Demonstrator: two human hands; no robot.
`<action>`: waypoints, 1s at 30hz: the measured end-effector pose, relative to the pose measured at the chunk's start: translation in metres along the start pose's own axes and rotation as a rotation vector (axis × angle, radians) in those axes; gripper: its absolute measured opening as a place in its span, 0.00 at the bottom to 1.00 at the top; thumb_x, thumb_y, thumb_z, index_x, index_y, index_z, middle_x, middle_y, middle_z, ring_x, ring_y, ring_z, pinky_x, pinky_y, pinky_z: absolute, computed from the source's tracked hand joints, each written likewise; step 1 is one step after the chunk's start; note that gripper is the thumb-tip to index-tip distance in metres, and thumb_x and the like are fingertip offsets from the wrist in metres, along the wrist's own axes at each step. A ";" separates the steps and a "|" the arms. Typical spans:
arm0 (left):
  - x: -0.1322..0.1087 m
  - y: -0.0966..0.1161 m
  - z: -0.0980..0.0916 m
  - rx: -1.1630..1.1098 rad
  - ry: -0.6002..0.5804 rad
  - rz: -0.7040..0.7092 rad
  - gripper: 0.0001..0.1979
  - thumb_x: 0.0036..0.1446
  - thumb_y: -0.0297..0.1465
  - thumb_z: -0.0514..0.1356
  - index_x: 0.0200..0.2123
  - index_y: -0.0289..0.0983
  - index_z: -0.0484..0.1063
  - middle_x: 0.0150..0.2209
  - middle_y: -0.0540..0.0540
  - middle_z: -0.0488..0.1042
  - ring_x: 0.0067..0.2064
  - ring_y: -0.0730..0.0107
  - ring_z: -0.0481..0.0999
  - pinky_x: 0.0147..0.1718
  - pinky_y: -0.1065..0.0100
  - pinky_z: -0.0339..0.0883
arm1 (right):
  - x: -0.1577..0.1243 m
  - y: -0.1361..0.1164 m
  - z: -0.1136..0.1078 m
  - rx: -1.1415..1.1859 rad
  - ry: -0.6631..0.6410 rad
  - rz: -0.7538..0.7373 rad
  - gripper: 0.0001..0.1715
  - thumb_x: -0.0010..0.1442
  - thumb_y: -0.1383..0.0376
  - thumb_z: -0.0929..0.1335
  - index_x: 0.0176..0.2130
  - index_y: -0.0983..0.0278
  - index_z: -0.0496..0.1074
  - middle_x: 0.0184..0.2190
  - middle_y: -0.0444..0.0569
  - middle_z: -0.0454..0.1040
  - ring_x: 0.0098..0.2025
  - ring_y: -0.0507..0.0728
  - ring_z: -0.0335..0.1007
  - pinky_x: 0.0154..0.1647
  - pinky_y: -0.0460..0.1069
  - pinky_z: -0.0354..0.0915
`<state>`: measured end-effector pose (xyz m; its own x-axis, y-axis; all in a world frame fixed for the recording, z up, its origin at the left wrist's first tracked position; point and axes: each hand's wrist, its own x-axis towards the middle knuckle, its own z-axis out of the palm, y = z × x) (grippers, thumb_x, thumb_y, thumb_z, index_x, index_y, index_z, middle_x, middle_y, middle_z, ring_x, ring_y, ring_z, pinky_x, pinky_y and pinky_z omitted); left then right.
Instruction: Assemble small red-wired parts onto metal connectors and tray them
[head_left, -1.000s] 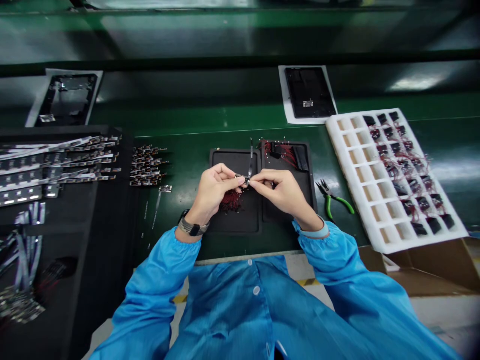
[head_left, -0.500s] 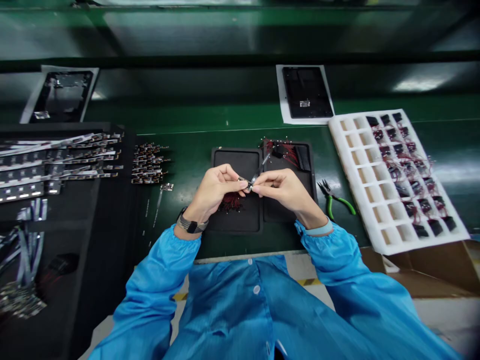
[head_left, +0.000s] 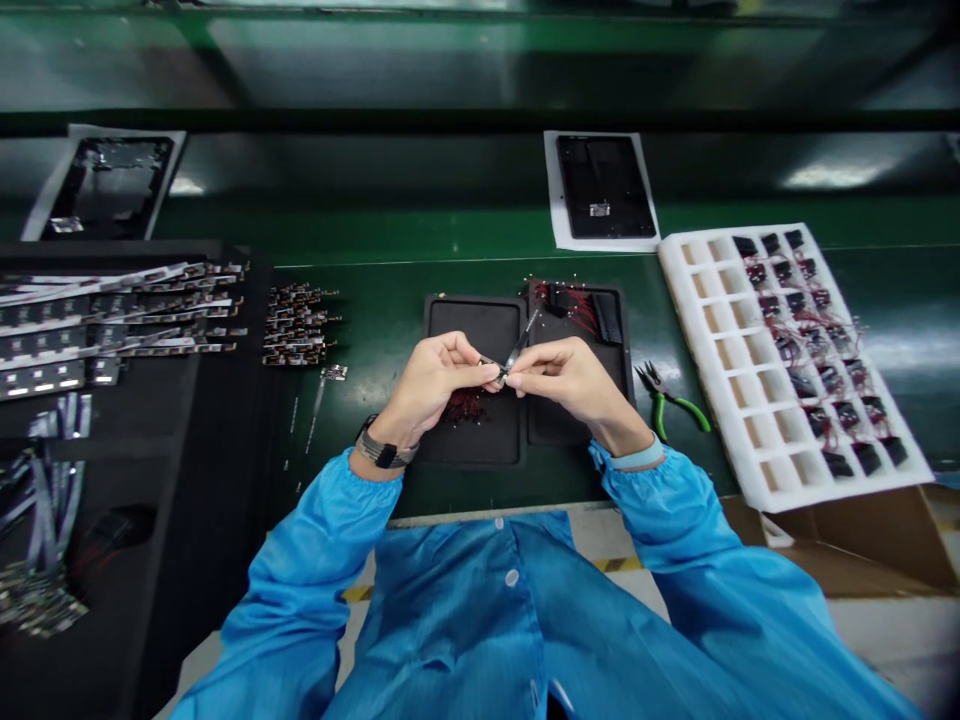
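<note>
My left hand (head_left: 442, 385) pinches a small circuit board (head_left: 492, 368) between thumb and fingertips. A thin silvery flat ribbon cable (head_left: 523, 340) rises from it towards the upper right. My right hand (head_left: 564, 382) is closed at the board's right end, thumb and index finger pressed together; its fingertips hide what exactly they grip. Both hands meet above two dark trays (head_left: 491, 450). Below the board, a bunch of red wires (head_left: 465, 407) lies in the left tray. The right tray holds more red wires (head_left: 574, 300) and black parts (head_left: 606, 318).
Green-handled pliers (head_left: 670, 400) lie right of the trays, beside a white foam tray (head_left: 750, 400) with wired black parts. Leftward are small boards (head_left: 300, 325), a single board with cable (head_left: 332, 373) and a black bench (head_left: 202, 480) with strips. Behind sit two dark panels (head_left: 606, 190) (head_left: 112, 185).
Both panels at the back have shifted left, the left one more. My hands stay almost in place at the board, with the ribbon cable tilted slightly differently.
</note>
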<state>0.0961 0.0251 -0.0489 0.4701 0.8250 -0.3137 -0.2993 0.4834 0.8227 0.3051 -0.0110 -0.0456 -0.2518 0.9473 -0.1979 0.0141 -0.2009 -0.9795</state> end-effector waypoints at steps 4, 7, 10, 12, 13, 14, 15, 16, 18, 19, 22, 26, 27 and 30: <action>-0.004 0.006 0.002 0.032 -0.005 0.018 0.21 0.40 0.30 0.80 0.28 0.34 0.71 0.27 0.45 0.82 0.28 0.66 0.83 0.33 0.67 0.78 | -0.003 -0.005 0.000 -0.035 -0.027 0.006 0.18 0.55 0.53 0.80 0.34 0.65 0.83 0.27 0.48 0.81 0.27 0.53 0.73 0.31 0.49 0.69; -0.012 0.021 -0.003 0.056 -0.017 0.116 0.19 0.42 0.30 0.80 0.29 0.35 0.72 0.29 0.46 0.82 0.28 0.68 0.81 0.32 0.66 0.78 | -0.005 -0.012 -0.006 -0.099 -0.038 -0.091 0.19 0.58 0.52 0.78 0.41 0.63 0.83 0.37 0.51 0.84 0.38 0.58 0.79 0.43 0.53 0.73; -0.019 0.043 -0.017 0.008 0.037 0.292 0.20 0.44 0.34 0.80 0.31 0.37 0.72 0.29 0.49 0.78 0.28 0.69 0.79 0.30 0.66 0.76 | -0.003 -0.015 -0.015 -0.292 0.113 -0.227 0.16 0.65 0.54 0.74 0.47 0.61 0.83 0.47 0.52 0.83 0.52 0.62 0.77 0.59 0.58 0.68; -0.022 0.056 -0.030 -0.044 0.116 0.398 0.18 0.48 0.37 0.78 0.31 0.40 0.72 0.28 0.50 0.75 0.29 0.69 0.77 0.29 0.67 0.74 | 0.000 -0.012 -0.017 -0.456 0.158 -0.259 0.13 0.67 0.55 0.72 0.45 0.61 0.82 0.46 0.52 0.83 0.51 0.62 0.77 0.58 0.58 0.67; -0.022 0.062 -0.036 -0.064 0.159 0.434 0.17 0.51 0.38 0.76 0.31 0.41 0.72 0.28 0.50 0.73 0.30 0.69 0.76 0.28 0.68 0.73 | 0.002 -0.009 -0.017 -0.535 0.137 -0.262 0.12 0.67 0.56 0.72 0.43 0.61 0.82 0.44 0.52 0.83 0.48 0.62 0.77 0.56 0.58 0.66; -0.023 0.065 -0.042 -0.079 0.197 0.457 0.15 0.54 0.38 0.75 0.32 0.42 0.72 0.28 0.50 0.72 0.30 0.70 0.74 0.28 0.68 0.71 | 0.004 -0.006 -0.015 -0.613 0.100 -0.258 0.11 0.67 0.57 0.73 0.42 0.61 0.82 0.42 0.52 0.83 0.46 0.62 0.76 0.54 0.58 0.65; -0.022 0.068 -0.048 -0.090 0.226 0.473 0.13 0.56 0.38 0.73 0.32 0.42 0.72 0.29 0.50 0.71 0.30 0.70 0.73 0.28 0.69 0.70 | 0.006 -0.003 -0.013 -0.688 0.063 -0.253 0.10 0.67 0.58 0.73 0.42 0.61 0.82 0.40 0.51 0.83 0.45 0.62 0.75 0.52 0.58 0.63; -0.022 0.069 -0.052 -0.100 0.244 0.484 0.12 0.57 0.37 0.72 0.32 0.42 0.72 0.29 0.50 0.70 0.30 0.71 0.72 0.27 0.69 0.68 | 0.008 0.000 -0.009 -0.754 0.036 -0.250 0.08 0.66 0.60 0.73 0.42 0.61 0.82 0.38 0.51 0.82 0.44 0.62 0.74 0.51 0.58 0.61; -0.020 0.069 -0.057 -0.125 0.251 0.500 0.11 0.58 0.35 0.72 0.33 0.42 0.72 0.29 0.50 0.70 0.30 0.72 0.71 0.26 0.71 0.67 | 0.012 0.003 -0.002 -0.843 0.024 -0.231 0.06 0.67 0.62 0.73 0.42 0.61 0.82 0.36 0.50 0.82 0.42 0.61 0.72 0.49 0.57 0.58; -0.018 0.068 -0.059 -0.135 0.247 0.503 0.11 0.57 0.35 0.73 0.33 0.42 0.73 0.29 0.50 0.70 0.30 0.73 0.71 0.26 0.72 0.67 | 0.013 0.004 0.002 -0.864 0.030 -0.214 0.06 0.67 0.63 0.72 0.41 0.62 0.81 0.35 0.49 0.81 0.41 0.60 0.71 0.48 0.57 0.56; -0.013 0.062 -0.060 -0.137 0.246 0.477 0.12 0.54 0.35 0.74 0.33 0.42 0.73 0.30 0.50 0.72 0.31 0.73 0.72 0.26 0.73 0.67 | 0.019 0.005 0.014 -0.912 0.076 -0.138 0.11 0.69 0.61 0.71 0.36 0.62 0.81 0.32 0.49 0.80 0.38 0.60 0.67 0.46 0.56 0.53; -0.008 0.055 -0.060 -0.138 0.200 0.459 0.13 0.49 0.35 0.76 0.35 0.40 0.76 0.31 0.50 0.74 0.32 0.73 0.74 0.27 0.73 0.67 | 0.029 0.006 0.028 -0.979 0.115 -0.061 0.12 0.67 0.57 0.73 0.34 0.61 0.82 0.28 0.47 0.76 0.39 0.60 0.66 0.45 0.55 0.50; -0.007 0.054 -0.059 -0.139 0.188 0.457 0.14 0.49 0.35 0.76 0.35 0.40 0.77 0.31 0.51 0.74 0.32 0.74 0.74 0.28 0.73 0.67 | 0.031 0.007 0.030 -0.979 0.119 -0.058 0.11 0.66 0.58 0.73 0.34 0.60 0.82 0.28 0.47 0.76 0.39 0.60 0.66 0.45 0.55 0.49; -0.007 0.053 -0.057 -0.111 0.187 0.423 0.16 0.47 0.36 0.77 0.36 0.39 0.78 0.30 0.51 0.75 0.30 0.75 0.73 0.28 0.73 0.65 | 0.035 0.010 0.035 -0.949 0.113 -0.069 0.09 0.64 0.60 0.73 0.34 0.59 0.83 0.28 0.47 0.76 0.38 0.60 0.67 0.44 0.55 0.50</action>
<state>0.0296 0.0620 -0.0297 0.1331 0.9898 -0.0501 -0.5239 0.1132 0.8442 0.2630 0.0113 -0.0608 -0.1872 0.9780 -0.0921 0.7933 0.0952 -0.6013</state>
